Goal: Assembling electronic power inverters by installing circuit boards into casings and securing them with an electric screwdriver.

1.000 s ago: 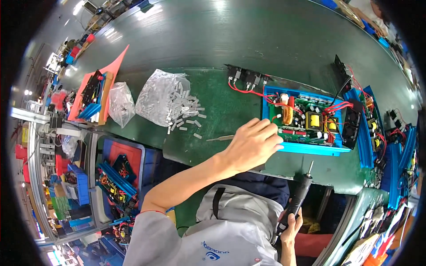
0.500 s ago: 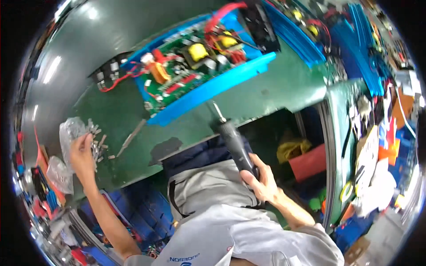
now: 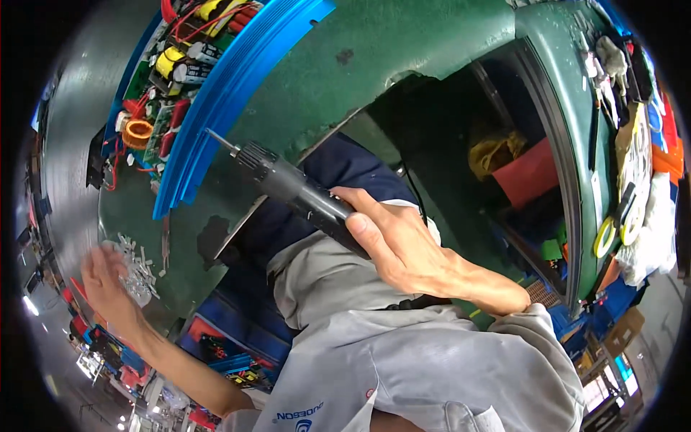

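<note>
My right hand (image 3: 414, 248) is wrapped round a black electric screwdriver (image 3: 299, 193), whose thin bit points up and left. In this view the bit's tip overlaps a blue finned metal casing (image 3: 234, 86); contact cannot be told. A circuit board (image 3: 155, 119) sits in the casing, with yellow-wrapped transformers, black capacitors and an orange ring coil. My left hand (image 3: 108, 288) is beside a pile of small metal pieces (image 3: 140, 266) on clear plastic at the bench's left. Motion smears its fingers, hiding whether they hold anything.
The green bench top (image 3: 374, 36) has a cut-out front edge above my lap. A thin metal tool (image 3: 166, 241) lies near the metal pieces. Below the bench are a red sheet (image 3: 529, 173) and yellow cloth (image 3: 495, 153). Tape rolls (image 3: 606, 236) are at the right.
The view has turned, bringing the casing to the upper left. The screwdriver's bit now overlaps the casing's side. My left hand has come off the plastic bag and metal pieces.
</note>
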`<state>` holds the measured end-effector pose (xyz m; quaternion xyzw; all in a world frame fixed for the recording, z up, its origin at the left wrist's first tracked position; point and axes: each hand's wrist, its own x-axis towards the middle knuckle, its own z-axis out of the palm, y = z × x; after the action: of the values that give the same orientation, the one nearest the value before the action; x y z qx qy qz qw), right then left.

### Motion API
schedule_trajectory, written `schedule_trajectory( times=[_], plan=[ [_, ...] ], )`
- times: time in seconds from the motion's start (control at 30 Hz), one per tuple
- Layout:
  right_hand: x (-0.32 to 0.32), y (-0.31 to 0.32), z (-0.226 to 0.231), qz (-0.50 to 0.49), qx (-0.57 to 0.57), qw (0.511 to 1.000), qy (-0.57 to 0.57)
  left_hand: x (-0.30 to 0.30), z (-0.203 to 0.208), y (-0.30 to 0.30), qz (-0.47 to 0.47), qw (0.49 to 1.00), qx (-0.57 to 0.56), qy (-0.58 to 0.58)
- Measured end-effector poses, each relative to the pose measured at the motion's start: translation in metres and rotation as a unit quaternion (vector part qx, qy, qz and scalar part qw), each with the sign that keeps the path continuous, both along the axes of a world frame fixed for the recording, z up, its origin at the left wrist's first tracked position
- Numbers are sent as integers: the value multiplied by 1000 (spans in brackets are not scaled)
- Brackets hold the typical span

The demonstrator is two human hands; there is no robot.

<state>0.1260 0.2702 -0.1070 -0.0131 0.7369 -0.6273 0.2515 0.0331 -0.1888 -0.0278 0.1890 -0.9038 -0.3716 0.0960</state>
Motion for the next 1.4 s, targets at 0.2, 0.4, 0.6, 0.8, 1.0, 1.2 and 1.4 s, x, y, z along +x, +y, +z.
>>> schedule_trajectory(
  times=[0.2, 0.4, 0.6, 0.8, 1.0, 1.2, 1.4],
  plan=[
    [-3, -4, -5, 0, 39, 998, 55, -35, 5, 133, -122, 990, 74, 10],
    [-3, -4, -8, -11, 22, 996, 81, -48, 12, 153, -198, 976, 80, -40],
    [-2, -4, -8, -12, 16, 997, 77, -55, 7, 162, -274, 961, 7, -25],
    [-1, -5, -11, -23, 6, 997, 75, -53, 5, 192, -269, 956, -116, 0],
    [-9, -7, -10, -20, 10, 997, 76, -69, 2, 204, -404, 845, -332, 110],
    [-10, -3, -4, 5, -206, 956, -210, -83, -9, 201, -431, 859, -259, 96],
    [-6, -6, -7, -24, -320, 876, -361, -75, -4, 187, -432, 886, -163, 27]
  ],
)
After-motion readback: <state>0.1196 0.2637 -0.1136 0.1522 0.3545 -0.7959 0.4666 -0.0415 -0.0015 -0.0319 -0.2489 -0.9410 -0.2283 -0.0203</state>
